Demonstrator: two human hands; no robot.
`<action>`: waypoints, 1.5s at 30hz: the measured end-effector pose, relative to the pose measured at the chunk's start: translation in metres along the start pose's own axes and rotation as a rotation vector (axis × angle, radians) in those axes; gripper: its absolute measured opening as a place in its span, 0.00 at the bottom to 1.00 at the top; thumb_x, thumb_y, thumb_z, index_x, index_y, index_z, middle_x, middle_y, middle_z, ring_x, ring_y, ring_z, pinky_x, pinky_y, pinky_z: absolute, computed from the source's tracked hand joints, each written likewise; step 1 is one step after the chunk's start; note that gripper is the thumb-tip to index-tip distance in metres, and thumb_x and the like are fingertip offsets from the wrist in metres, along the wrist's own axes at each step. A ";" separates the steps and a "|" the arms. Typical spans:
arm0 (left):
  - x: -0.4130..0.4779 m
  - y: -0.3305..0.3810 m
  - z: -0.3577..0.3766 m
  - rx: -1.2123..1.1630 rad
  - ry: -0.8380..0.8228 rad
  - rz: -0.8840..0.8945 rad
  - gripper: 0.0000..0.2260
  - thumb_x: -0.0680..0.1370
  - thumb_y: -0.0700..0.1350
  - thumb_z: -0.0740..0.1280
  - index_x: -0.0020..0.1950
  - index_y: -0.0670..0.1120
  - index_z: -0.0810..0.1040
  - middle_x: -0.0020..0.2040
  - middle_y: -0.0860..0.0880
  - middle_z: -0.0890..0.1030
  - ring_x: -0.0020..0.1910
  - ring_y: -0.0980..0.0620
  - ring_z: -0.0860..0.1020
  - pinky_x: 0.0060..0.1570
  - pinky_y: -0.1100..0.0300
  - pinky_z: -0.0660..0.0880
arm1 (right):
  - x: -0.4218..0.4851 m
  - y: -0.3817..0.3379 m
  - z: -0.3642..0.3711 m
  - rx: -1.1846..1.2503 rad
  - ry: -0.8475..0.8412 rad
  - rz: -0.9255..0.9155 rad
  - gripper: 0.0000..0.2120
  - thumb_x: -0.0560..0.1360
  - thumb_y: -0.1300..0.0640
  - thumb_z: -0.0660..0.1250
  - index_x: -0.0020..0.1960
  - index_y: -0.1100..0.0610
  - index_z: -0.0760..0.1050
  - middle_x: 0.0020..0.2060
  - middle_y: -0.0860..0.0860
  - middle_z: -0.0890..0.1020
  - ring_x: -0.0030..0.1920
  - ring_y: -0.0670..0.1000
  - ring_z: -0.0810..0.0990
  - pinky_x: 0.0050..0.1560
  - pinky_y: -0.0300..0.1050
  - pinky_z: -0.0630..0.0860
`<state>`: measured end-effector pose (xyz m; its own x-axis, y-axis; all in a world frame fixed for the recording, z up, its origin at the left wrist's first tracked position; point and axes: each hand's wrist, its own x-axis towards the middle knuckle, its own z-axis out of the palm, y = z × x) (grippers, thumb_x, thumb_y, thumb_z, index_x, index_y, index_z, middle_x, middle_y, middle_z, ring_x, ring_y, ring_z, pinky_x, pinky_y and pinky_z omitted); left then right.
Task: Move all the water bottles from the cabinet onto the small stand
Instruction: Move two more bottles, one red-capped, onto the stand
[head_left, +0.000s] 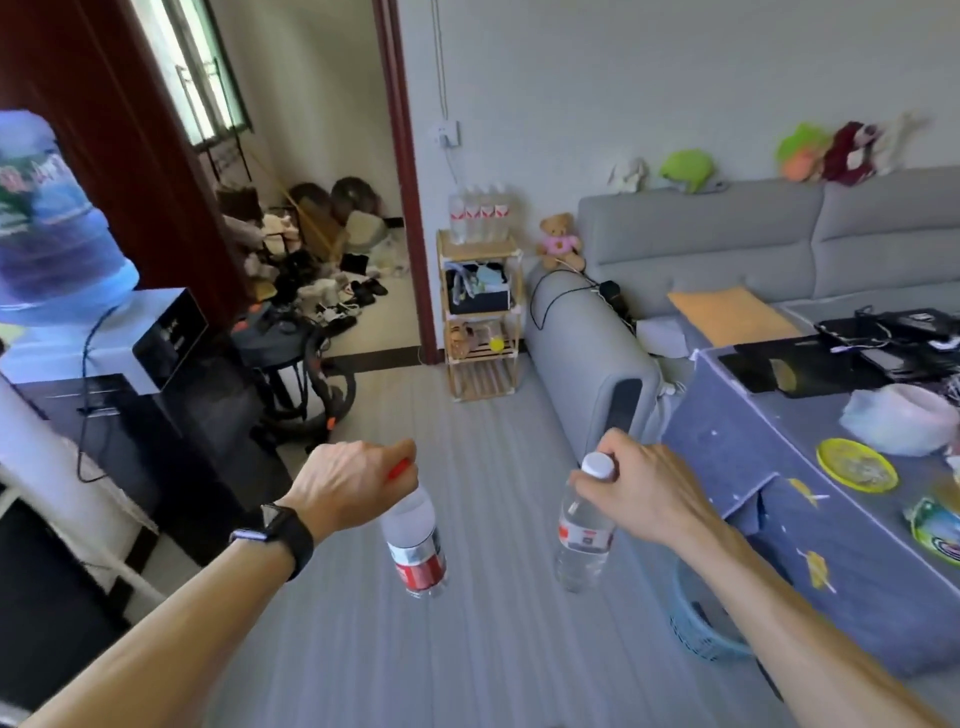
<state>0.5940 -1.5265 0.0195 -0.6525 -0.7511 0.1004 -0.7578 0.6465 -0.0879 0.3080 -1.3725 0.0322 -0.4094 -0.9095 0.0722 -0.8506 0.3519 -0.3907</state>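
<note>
Looking forward and down across a grey floor (467, 441), with both bare arms stretched out ahead.

Gripping a water bottle (415, 545) by the neck in the left hand (358, 483), fingers curled over its red cap. Hanging below the fist, clear with a red label, slightly tilted, in the air above the floor. Wearing a dark watch (283, 530) on the left wrist.

Clenching a second bottle (582, 535) in the right hand (644, 488), fingers wrapped round the neck just under the white cap. Hanging down likewise, clear with a red-and-white label, above the floor and apart from the first.

Straight ahead, against the far wall beside a doorway: a small wooden stand (480, 312) with several shelves, carrying four more bottles (478, 218) in a row on its top.

Just right of the stand: a grey sofa (727, 249), with a teddy bear (560, 241) seated on its arm.

At right: a counter (779, 467) under a blue cloth, bearing a yellow plate (856, 464).

At far left: a big blue water jug (47, 218), upended on a dispenser.
</note>
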 end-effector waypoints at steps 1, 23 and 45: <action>0.025 -0.007 0.004 0.003 0.006 -0.005 0.10 0.79 0.59 0.51 0.47 0.53 0.63 0.35 0.49 0.78 0.34 0.44 0.77 0.34 0.53 0.78 | 0.029 0.002 0.000 0.013 -0.001 -0.010 0.15 0.71 0.41 0.66 0.42 0.51 0.66 0.36 0.49 0.78 0.42 0.58 0.74 0.39 0.49 0.73; 0.557 -0.192 0.066 -0.063 -0.020 -0.058 0.15 0.80 0.61 0.51 0.51 0.51 0.67 0.40 0.53 0.79 0.35 0.49 0.77 0.33 0.53 0.75 | 0.607 -0.025 0.022 0.047 0.012 -0.036 0.14 0.69 0.41 0.68 0.41 0.50 0.70 0.33 0.46 0.78 0.37 0.52 0.76 0.32 0.45 0.69; 1.001 -0.310 0.125 -0.171 -0.014 -0.215 0.14 0.81 0.60 0.53 0.58 0.52 0.69 0.49 0.53 0.80 0.42 0.48 0.78 0.37 0.55 0.71 | 1.096 -0.016 0.086 0.009 -0.140 -0.143 0.13 0.70 0.39 0.66 0.42 0.47 0.68 0.39 0.45 0.79 0.42 0.51 0.77 0.37 0.47 0.72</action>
<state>0.1755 -2.4955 0.0236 -0.4771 -0.8748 0.0848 -0.8691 0.4839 0.1027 -0.0983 -2.3938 0.0384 -0.2348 -0.9721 -0.0003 -0.8936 0.2159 -0.3935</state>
